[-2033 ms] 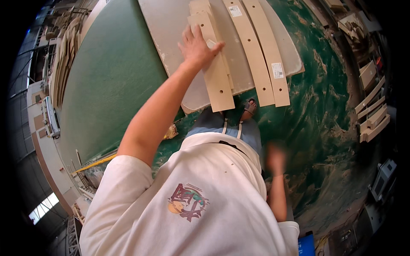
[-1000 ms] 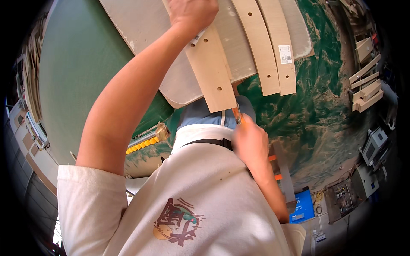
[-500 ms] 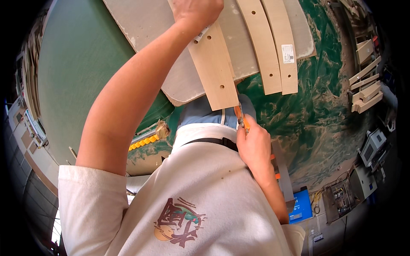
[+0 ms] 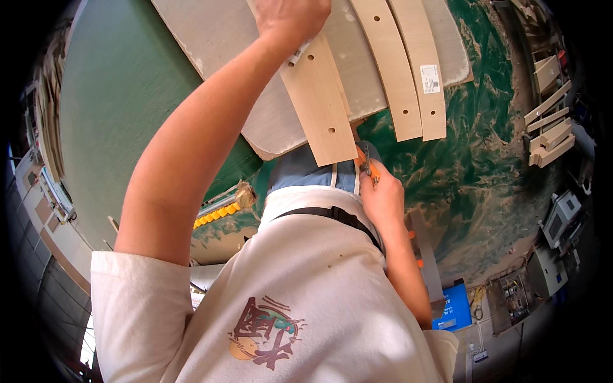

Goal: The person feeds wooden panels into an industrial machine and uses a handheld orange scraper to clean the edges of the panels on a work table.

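- 2 hands: left hand (image 4: 292, 18), right hand (image 4: 383, 195)
- 1 orange-handled tool (image 4: 366, 165)
- 3 drilled wooden slats (image 4: 320, 99) clear on the counter (image 4: 204, 45), plus at least 1 edge under the leftmost
- 2 white labels (image 4: 430, 78), 1 partly hidden
- 1 blue box (image 4: 454, 303)
- Wood pieces (image 4: 553, 137) far right: several, exact count unclear

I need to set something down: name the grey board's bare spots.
Free: the grey board between the left plank and the curved planks, and right of those. Also bare: left of the left plank, though the left forearm crosses it. Crowded: at the left hand and between the curved planks.
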`<action>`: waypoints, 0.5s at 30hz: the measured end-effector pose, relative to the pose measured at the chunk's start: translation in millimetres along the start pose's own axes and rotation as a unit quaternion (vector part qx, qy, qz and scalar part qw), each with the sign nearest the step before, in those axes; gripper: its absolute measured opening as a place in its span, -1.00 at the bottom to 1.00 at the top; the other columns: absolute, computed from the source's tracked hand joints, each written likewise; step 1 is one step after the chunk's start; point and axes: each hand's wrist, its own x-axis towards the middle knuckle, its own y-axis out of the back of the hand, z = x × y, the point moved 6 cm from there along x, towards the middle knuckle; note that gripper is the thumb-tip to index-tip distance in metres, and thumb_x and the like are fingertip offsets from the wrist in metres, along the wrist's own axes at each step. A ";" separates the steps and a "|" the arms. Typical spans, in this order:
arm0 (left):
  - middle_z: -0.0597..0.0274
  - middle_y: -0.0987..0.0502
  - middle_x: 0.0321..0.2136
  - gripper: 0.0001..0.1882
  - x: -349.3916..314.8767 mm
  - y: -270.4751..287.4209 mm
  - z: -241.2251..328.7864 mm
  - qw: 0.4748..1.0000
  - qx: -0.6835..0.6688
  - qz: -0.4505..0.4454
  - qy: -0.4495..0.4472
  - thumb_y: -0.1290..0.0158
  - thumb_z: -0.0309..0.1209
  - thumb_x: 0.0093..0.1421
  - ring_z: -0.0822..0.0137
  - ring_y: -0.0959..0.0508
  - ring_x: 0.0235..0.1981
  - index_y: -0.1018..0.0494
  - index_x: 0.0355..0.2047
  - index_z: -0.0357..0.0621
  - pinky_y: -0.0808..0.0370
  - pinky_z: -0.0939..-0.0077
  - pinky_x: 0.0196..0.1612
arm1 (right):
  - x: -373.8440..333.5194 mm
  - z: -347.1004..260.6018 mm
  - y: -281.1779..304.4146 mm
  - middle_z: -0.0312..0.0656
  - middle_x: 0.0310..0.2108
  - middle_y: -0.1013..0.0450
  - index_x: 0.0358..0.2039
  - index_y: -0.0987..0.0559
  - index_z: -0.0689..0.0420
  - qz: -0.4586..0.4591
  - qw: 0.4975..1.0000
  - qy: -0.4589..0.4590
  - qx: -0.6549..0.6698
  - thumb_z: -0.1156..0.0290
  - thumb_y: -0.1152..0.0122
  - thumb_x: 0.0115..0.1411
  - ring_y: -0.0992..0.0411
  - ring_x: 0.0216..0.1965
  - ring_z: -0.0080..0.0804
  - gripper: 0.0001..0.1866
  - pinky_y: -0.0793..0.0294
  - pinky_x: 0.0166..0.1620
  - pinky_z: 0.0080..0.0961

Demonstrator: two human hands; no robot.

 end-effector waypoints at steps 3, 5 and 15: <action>0.10 -0.46 0.22 -0.57 -3.9 -5.3 -1.8 0.999 0.025 -0.036 -0.002 -0.07 -0.26 0.16 0.01 -0.20 0.44 -0.59 0.02 -0.10 0.01 -0.11 0.48 | -5.1 -7.2 7.4 0.21 -0.34 -0.57 0.03 -0.61 0.08 0.009 0.999 0.033 0.029 0.31 -0.16 0.28 -0.53 -0.22 0.30 -0.67 -0.53 -0.18 0.07; 0.22 -0.48 0.23 -0.55 0.5 -8.8 -7.7 0.995 0.052 -0.079 0.007 -0.01 -0.21 0.17 0.07 -0.19 0.45 -0.58 0.06 0.03 0.08 -0.17 0.49 | -8.3 -4.5 2.8 0.22 -0.30 -0.57 0.06 -0.60 0.07 -0.022 0.999 0.031 0.033 0.30 -0.17 0.28 -0.53 -0.20 0.29 -0.65 -0.54 -0.17 0.05; -0.08 -0.15 0.44 -0.39 30.5 -3.2 -28.7 0.999 0.000 -0.036 0.012 -0.01 -0.16 0.23 -0.02 -0.02 0.52 -0.36 0.26 -0.14 0.13 -0.19 0.51 | -43.2 11.2 19.1 0.21 -0.26 -0.57 0.05 -0.60 0.07 0.021 0.999 0.043 -0.027 0.28 -0.16 0.27 -0.53 -0.16 0.30 -0.64 -0.53 -0.12 0.03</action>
